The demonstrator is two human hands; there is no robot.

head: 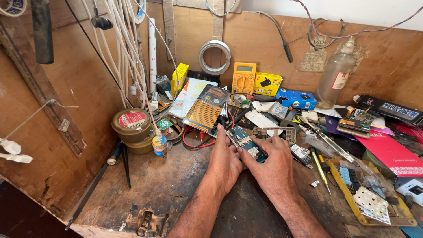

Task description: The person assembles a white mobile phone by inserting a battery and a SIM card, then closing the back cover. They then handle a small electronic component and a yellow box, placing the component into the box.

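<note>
Both hands' grip clamped on opened phone body [246, 143]: left hand [225, 162], right hand [274, 164]. Risk: bare board flexing or slipping into clutter toward worktop's back edge.

Bright, even daylight fills the frame, strongest toward the upper right, with only soft shadows at the lower left. Focus is sharp throughout; wide-angle distortion bends the edges.

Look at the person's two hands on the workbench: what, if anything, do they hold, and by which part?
Both hands grip an opened phone body with its circuit board showing. The left hand pinches its left edge; the right hand holds its lower right end.
</note>
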